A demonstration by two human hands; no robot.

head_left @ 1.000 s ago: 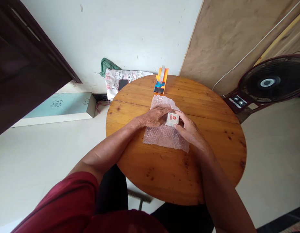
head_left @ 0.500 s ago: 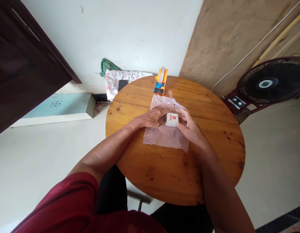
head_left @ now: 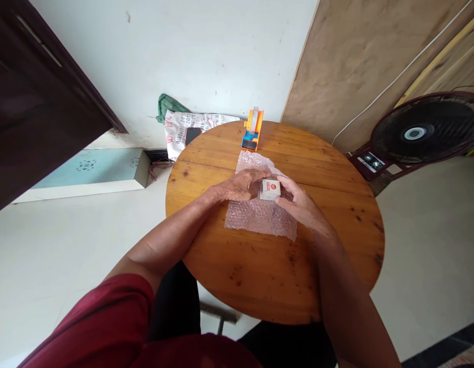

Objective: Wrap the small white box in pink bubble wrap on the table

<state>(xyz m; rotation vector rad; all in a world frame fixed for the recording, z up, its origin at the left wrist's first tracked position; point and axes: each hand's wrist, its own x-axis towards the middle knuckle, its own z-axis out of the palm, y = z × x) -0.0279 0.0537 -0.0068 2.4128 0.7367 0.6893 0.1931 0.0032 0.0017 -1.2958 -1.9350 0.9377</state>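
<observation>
A small white box with a red mark (head_left: 270,189) stands on a sheet of bubble wrap (head_left: 260,214) in the middle of the round wooden table (head_left: 275,266). My left hand (head_left: 240,185) presses against the box's left side with curled fingers. My right hand (head_left: 298,202) grips the box from the right, fingers bent round it and over the wrap's far edge.
An orange tape dispenser (head_left: 252,130) stands at the table's far edge. On the floor beyond lie a printed sack with a dark phone on it (head_left: 193,130) and a pale blue flat box (head_left: 87,171). A floor fan (head_left: 424,135) stands to the right. A dark door (head_left: 33,97) is at left.
The far flap of the bubble wrap rose briefly and has dropped again. My right hand has closed back onto the box. The box has barely moved.
</observation>
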